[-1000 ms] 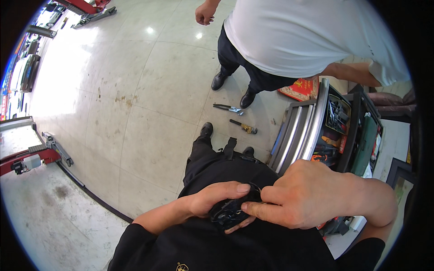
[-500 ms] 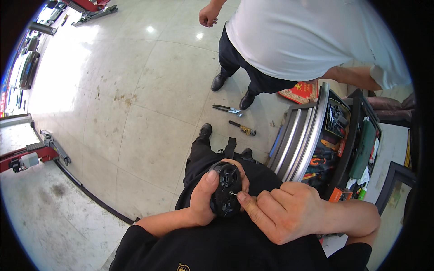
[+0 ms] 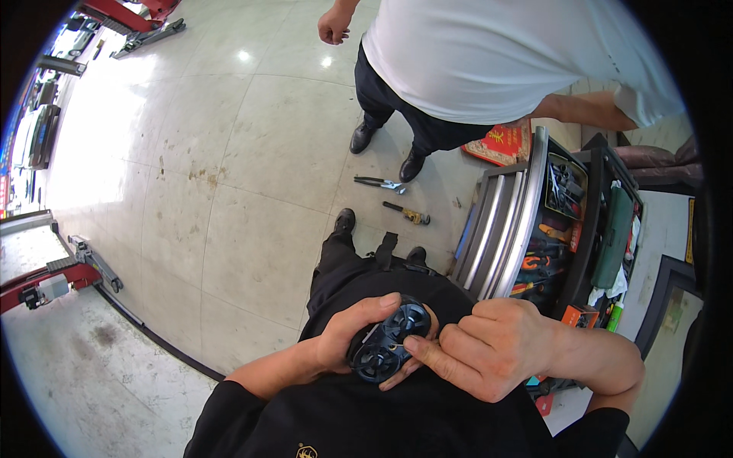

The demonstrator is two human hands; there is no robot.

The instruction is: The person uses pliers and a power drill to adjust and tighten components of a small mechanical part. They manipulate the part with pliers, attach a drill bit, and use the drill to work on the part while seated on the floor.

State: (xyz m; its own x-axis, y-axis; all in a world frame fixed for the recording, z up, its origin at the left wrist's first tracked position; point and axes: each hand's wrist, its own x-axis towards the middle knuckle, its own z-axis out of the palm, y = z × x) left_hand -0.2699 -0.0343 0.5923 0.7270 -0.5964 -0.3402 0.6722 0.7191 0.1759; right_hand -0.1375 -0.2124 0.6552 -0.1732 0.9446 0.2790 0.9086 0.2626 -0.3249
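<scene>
In front of my body my left hand (image 3: 345,327) grips a black oblong device (image 3: 379,349) with two round, spoked, fan-like openings in its face. My thumb lies along its upper edge, while the other fingers wrap behind and show at its right side. Between the two openings, the closed thumb and forefinger of my right hand (image 3: 489,347) meet the device. They pinch something thin and small, of which only a pale tip shows; its kind is hidden by the fingers.
Pliers (image 3: 379,184) and a pipe wrench (image 3: 408,214) lie on the tiled floor ahead. At right stands a tool cabinet (image 3: 496,229) with an open drawer of hand tools. A person in a white shirt (image 3: 489,61) stands beyond it. Red lift arms (image 3: 72,269) are at left.
My left hand has tilted the device clockwise, its top end now leaning right. My right hand stays pinched at its middle, and less of the thin piece shows.
</scene>
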